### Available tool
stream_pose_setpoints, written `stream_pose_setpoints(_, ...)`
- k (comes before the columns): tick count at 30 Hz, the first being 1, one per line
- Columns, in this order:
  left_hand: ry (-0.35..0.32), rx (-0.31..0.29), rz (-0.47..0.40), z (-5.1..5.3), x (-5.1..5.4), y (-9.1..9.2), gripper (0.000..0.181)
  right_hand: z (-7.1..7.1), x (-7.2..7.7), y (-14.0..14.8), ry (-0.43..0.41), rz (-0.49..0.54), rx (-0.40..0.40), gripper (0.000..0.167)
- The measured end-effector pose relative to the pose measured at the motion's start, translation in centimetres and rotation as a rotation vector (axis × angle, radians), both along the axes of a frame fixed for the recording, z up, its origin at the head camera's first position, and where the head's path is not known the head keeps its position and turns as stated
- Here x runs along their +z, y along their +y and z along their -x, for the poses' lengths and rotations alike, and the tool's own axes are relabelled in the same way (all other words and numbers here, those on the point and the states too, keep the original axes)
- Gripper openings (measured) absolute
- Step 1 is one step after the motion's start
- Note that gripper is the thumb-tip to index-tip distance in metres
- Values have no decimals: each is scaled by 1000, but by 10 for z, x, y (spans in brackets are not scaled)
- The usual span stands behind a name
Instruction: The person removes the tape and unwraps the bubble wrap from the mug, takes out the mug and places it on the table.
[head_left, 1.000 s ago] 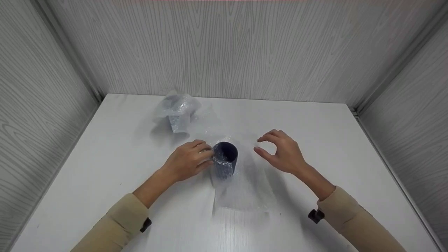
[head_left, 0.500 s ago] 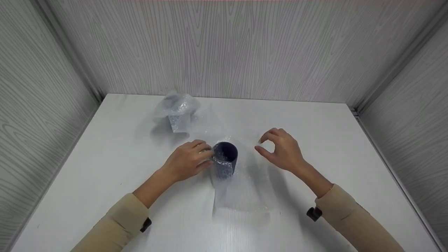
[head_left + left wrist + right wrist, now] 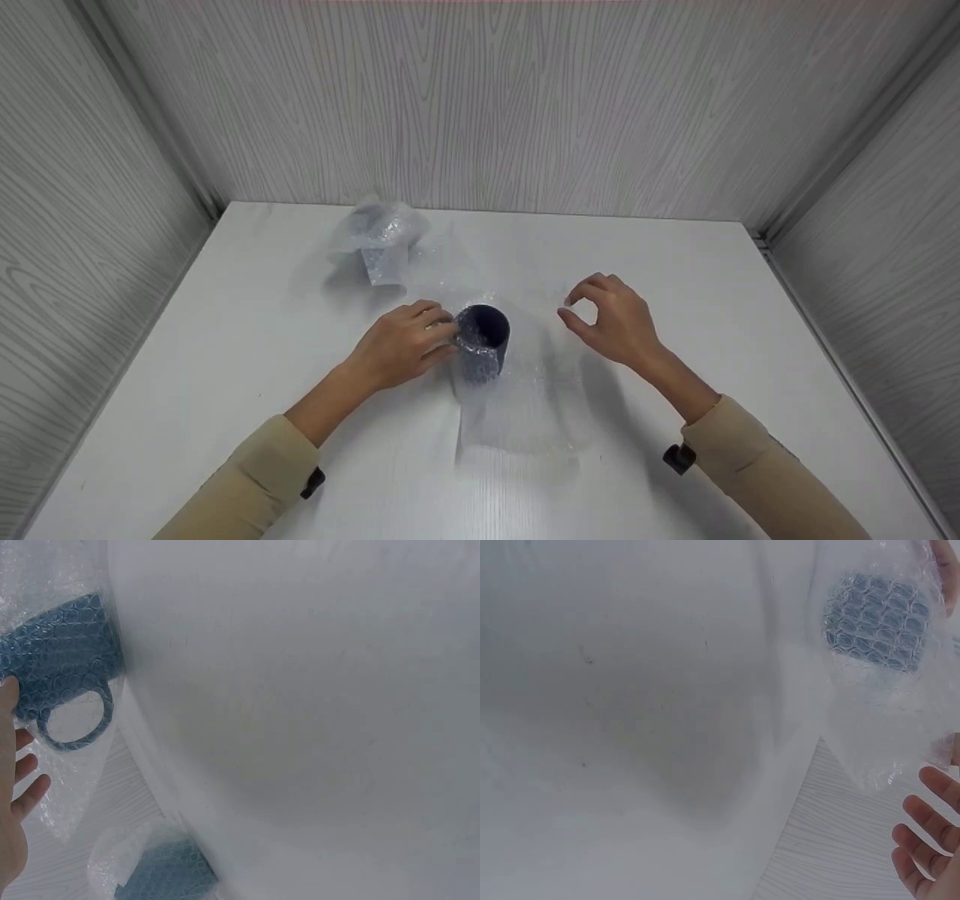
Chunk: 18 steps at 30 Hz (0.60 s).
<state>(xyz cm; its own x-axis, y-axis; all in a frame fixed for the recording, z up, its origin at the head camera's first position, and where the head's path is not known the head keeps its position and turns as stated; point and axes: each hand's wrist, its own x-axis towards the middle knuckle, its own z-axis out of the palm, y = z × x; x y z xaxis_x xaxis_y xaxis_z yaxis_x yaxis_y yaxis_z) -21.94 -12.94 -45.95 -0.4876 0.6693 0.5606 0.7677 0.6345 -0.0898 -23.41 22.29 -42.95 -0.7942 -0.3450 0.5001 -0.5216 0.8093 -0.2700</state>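
Note:
A dark blue mug (image 3: 491,326) stands upright mid-table in the head view, its left side and part of its mouth covered by clear bubble wrap (image 3: 517,420). Its ring handle (image 3: 109,709) shows in the left wrist view. My left hand (image 3: 405,345) holds the wrapped mug from the left, thumb against its side. To the right of the mug, my right hand (image 3: 615,319) pinches the raised edge of the bubble wrap between thumb and index finger. The other right fingers (image 3: 930,821) are spread in the right wrist view.
A second blue object in bubble wrap (image 3: 386,247) sits at the back left of the white table (image 3: 675,255). Its loose wrap reaches toward the mug. Grey wood-grain panels (image 3: 480,105) stand at the back and sides.
My right hand has shifted slightly right and away from me, with its thumb and index tips drawn closer together. The right part of the wrap has spread a little rightward. My left hand has stayed put.

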Motion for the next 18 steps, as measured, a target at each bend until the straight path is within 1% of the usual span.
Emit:
stream_pose_setpoints(5,3,-7,-3,0,-1,0,20,1,-3,6,-10,-17,-23,14)
stream_pose_setpoints(13,11,-9,5,0,0,-1,19,3,-11,15,23,-7,-16,16)
stream_pose_setpoints(18,10,-17,-2,0,0,-1,18,4,-14,21,-10,-19,-43,16)
